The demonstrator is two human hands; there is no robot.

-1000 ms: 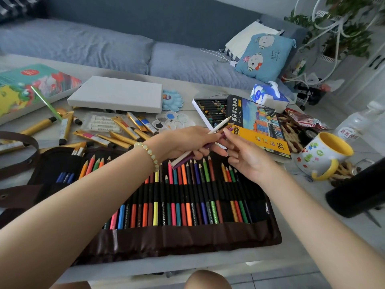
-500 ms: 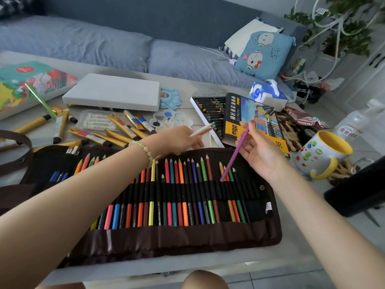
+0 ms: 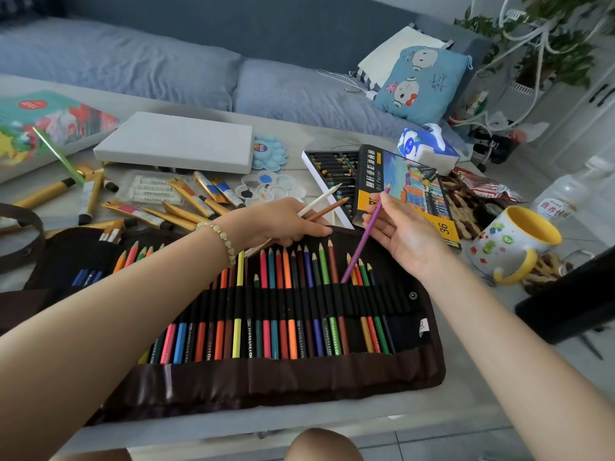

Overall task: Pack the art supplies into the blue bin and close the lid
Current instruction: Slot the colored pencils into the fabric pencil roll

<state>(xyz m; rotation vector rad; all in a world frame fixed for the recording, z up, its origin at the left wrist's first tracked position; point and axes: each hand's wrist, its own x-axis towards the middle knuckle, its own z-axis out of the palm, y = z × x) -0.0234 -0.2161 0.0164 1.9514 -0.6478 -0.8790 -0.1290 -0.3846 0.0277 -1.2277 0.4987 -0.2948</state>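
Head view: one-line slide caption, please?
Right hand holds a purple pencil, end at the loops of the open pencil roll; left hand grips a white pencil and a brown pencil above it.

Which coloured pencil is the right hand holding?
The purple pencil, pinched by the right hand; the left hand grips the white pencil and brown pencil.

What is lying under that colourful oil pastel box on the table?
A white tray of oil pastels: its left rows of dark sticks show beside the box. The rest of the tray is covered, so how many sticks lie beneath cannot be seen.
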